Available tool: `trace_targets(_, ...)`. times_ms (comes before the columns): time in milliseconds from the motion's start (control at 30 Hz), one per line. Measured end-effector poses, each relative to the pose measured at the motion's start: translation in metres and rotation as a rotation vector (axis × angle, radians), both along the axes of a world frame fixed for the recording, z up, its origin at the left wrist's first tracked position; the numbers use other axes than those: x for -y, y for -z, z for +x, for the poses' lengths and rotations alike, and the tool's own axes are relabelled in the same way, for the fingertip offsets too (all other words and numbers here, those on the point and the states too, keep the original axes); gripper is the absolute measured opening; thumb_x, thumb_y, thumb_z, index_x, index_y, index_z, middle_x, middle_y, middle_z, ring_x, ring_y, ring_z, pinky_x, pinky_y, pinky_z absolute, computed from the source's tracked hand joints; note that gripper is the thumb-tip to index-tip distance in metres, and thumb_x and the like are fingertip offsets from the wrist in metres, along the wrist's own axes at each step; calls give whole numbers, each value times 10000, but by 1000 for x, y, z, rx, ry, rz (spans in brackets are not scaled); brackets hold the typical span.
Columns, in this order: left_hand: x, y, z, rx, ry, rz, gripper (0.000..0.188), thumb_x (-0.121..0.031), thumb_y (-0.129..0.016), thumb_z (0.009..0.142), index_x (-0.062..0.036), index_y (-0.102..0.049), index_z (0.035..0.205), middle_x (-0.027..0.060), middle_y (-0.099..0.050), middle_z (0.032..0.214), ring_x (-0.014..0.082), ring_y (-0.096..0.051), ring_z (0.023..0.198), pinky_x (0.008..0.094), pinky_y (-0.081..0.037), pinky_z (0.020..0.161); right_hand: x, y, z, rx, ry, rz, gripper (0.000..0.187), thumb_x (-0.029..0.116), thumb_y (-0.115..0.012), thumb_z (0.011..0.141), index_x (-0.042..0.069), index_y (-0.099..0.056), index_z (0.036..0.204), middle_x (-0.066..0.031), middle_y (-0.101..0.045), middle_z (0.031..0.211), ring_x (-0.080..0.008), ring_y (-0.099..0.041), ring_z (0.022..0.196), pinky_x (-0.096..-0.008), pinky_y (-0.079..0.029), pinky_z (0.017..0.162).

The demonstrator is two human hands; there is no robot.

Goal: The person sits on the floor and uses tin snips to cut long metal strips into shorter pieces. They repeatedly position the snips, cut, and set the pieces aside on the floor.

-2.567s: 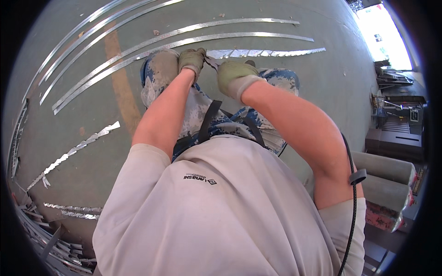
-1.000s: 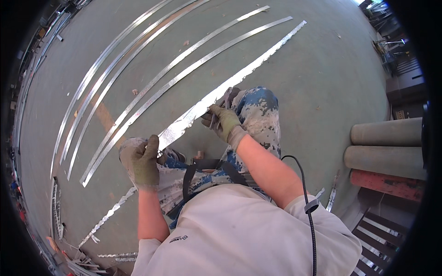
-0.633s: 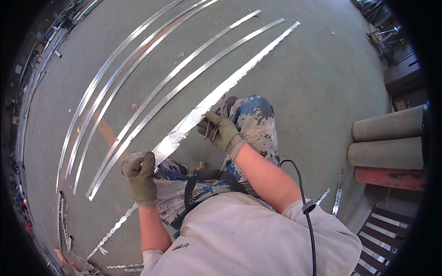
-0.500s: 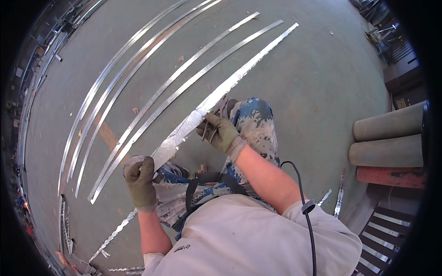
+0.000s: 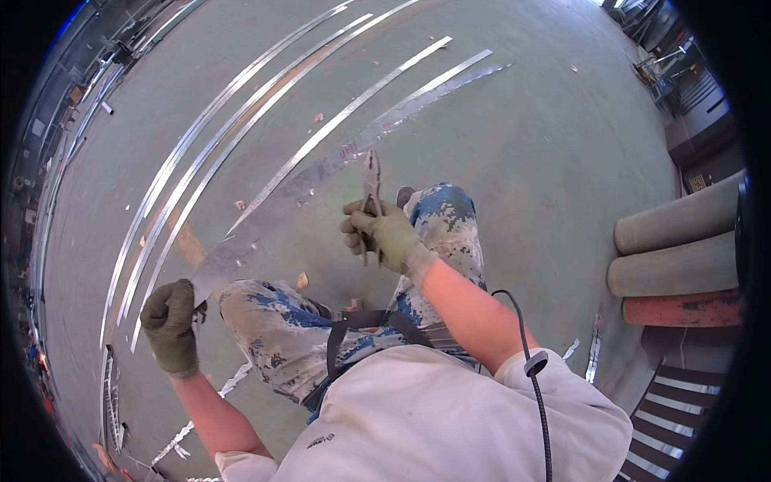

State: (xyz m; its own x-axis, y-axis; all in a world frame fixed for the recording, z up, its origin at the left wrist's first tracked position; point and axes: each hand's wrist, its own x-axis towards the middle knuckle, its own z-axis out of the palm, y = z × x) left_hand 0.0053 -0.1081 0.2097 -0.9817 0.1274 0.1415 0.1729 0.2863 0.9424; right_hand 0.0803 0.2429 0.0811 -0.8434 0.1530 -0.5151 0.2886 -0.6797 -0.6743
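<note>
My gloved left hand (image 5: 170, 328) is closed on the near end of a long, thin sheet-metal strip (image 5: 269, 210). The strip runs away up and to the right, its edges ragged and small bent tabs along its lower side. Marks in reddish pink show near its middle. A pair of pliers (image 5: 372, 178) points away from me in my gloved right hand (image 5: 382, 234), its handles inside my fingers. The jaws are apart from the strip.
Several narrow shiny strips (image 5: 233, 88) lie side by side on the floor beyond the held one. Crumpled metal scraps (image 5: 174, 440) lie near my left arm. Grey rolls (image 5: 675, 221) and a red roll (image 5: 683, 309) stand at the right. A black cable (image 5: 530, 345) hangs by my right arm.
My left hand has swung left with the end of the strip, which has moved away from my right hand and turned duller. The pliers now point up, clear of the strip.
</note>
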Motion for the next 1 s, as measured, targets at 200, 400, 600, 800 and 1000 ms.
trace_targets(200,36,-35,-17,-102,26,-100,97,-63,-757,905,15,-728,956,-10,-650,813,67,-558,705,239,-440,631,-35,-43,-1,-353,150,580,213,178,-736,967,50,-648,1112,-27,-695,915,-105,-637,766,-264,-519,661)
trace_targets(400,57,-56,-13,-249,17,-125,160,-152,-708,968,5,-721,998,57,-667,748,108,-581,590,263,-430,522,-43,-121,-49,-484,-107,963,265,187,-762,947,19,-670,1130,-5,-684,965,-104,-618,873,-272,-517,803)
trace_targets(600,58,-95,8,-440,129,-184,21,11,-667,831,22,-685,828,77,-645,723,176,-585,615,346,-468,603,-10,-164,-78,-735,-517,825,293,230,-807,916,37,-682,1098,-20,-689,960,-122,-622,935,-315,-523,869)
trace_targets(800,56,-134,-17,-777,480,-307,94,-88,-693,861,0,-658,858,75,-566,621,231,-549,582,375,-438,592,8,-205,-59,-736,-545,1295,211,196,-750,930,70,-663,1076,-90,-668,873,-205,-645,806,-356,-515,740)
trace_targets(1000,9,-191,-38,-1104,611,-520,146,-38,-715,849,4,-669,981,111,-621,802,273,-584,763,415,-474,733,-4,-186,-32,-1007,-127,1718,224,104,-734,865,66,-642,1066,-123,-692,938,-336,-676,858,-435,-538,749)
